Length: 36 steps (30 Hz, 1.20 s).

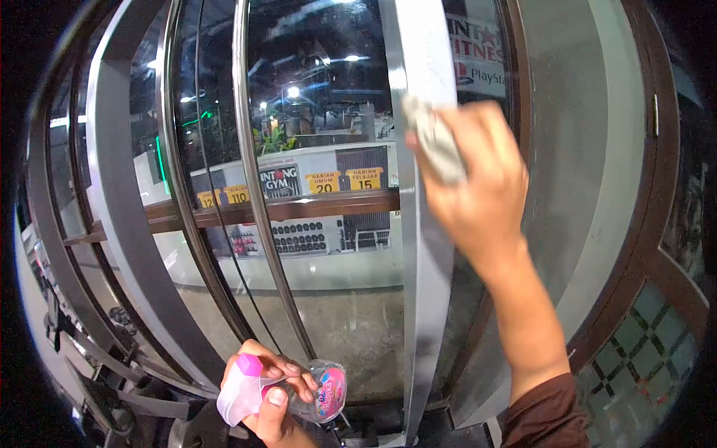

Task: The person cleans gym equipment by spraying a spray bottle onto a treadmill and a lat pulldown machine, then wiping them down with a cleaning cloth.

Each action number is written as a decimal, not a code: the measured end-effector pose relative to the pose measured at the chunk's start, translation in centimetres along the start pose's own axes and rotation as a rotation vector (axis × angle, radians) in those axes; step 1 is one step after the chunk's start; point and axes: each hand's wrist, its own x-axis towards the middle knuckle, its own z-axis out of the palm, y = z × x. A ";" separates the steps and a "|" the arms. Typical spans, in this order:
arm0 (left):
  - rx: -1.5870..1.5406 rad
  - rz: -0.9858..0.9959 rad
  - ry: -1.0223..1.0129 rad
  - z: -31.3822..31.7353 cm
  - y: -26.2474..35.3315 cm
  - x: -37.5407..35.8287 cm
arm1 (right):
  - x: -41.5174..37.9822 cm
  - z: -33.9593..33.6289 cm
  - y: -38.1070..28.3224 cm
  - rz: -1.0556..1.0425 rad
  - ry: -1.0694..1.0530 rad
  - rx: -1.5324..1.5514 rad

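My right hand (478,168) is closed around a pale, crumpled cloth (438,145), which lies against the white-grey metal door frame post (427,261) at its upper part. Low in the view, my left hand (272,388) grips a clear spray bottle (326,392) with a pink and blue label. The bottle's white and pink spray head (243,388) points to the left. Glass panes (328,67) and shiny vertical metal bars (250,149) stand to the left of the post.
Behind the glass is a white counter (336,272) with yellow price signs (323,184) and a plant (274,140). A brown wooden door with diamond-patterned glass (642,336) stands at the right. Gym equipment (97,396) shows at the lower left.
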 end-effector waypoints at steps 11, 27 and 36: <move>0.007 -0.059 -0.022 -0.1 0.3 -0.7 | 0.1 -0.4 2.2 -0.053 -0.016 0.004; 0.152 -0.164 -0.104 4.2 -1.5 -1.5 | 14.2 1.1 2.1 -0.013 -0.012 0.099; 0.450 0.011 -0.299 4.2 -5.6 -4.7 | 6.0 1.0 3.4 -0.096 -0.011 0.166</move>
